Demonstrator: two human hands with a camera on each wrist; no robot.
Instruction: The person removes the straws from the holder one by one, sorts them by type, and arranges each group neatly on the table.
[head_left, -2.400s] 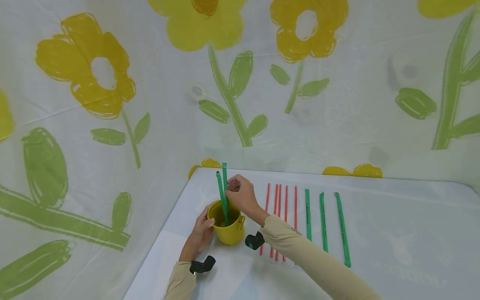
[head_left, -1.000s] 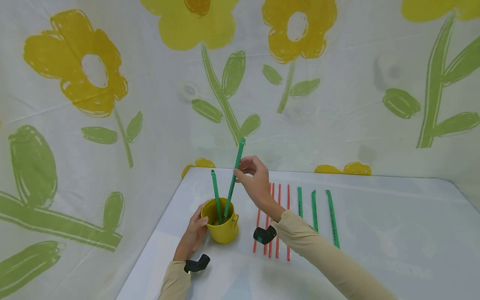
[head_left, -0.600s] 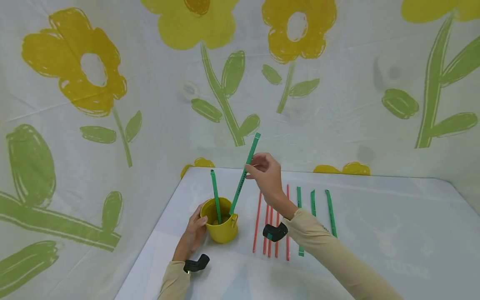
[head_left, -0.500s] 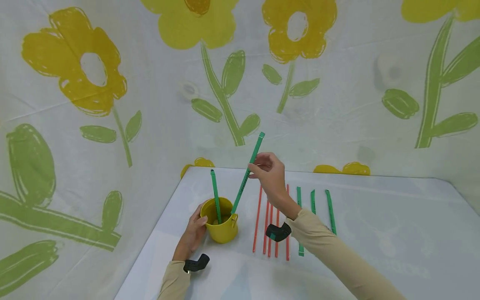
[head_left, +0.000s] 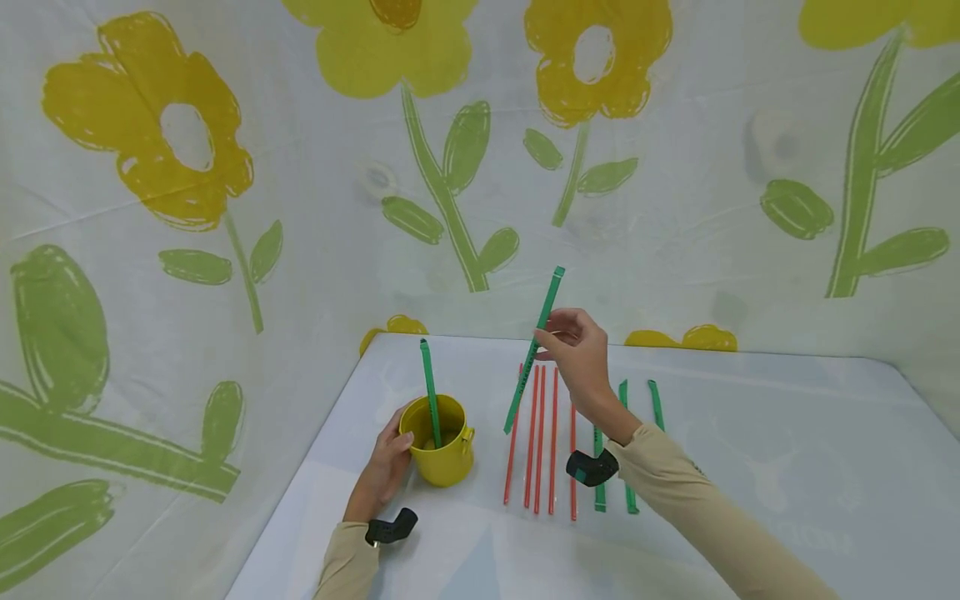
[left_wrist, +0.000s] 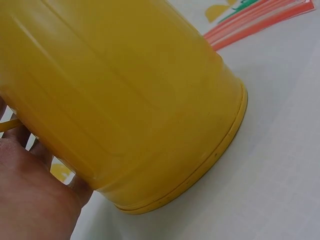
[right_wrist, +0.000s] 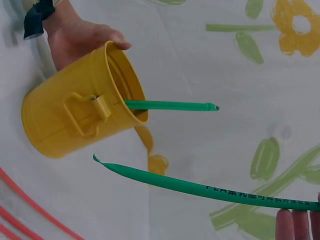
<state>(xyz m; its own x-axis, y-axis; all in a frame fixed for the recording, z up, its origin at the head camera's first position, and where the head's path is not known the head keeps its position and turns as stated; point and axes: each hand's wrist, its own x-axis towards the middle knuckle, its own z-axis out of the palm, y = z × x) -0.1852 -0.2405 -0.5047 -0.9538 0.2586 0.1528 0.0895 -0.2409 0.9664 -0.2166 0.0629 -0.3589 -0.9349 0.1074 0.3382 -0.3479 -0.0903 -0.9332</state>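
A small yellow metal bucket stands on the white table, its side handle facing right. My left hand grips it from the left, thumb over the rim. One green wrapped straw leans upright inside it. Between thumb and fingers, my right hand pinches another green wrapped straw, tilted and held in the air right of the bucket. Dark printing shows on this held straw's wrapper in the right wrist view, where only fingertips of that hand appear. In the left wrist view the bucket's wall fills much of the picture.
Several thin red straws lie in a row on the table, right of the bucket. Further right lie 3 green wrapped straws, partly hidden by my right forearm. A flower-printed cloth hangs behind and to the left.
My right hand has drawn one green wrapped straw up out of the bucket and carried it right, over the red straws. My left hand stays on the bucket; the other straw remains inside.
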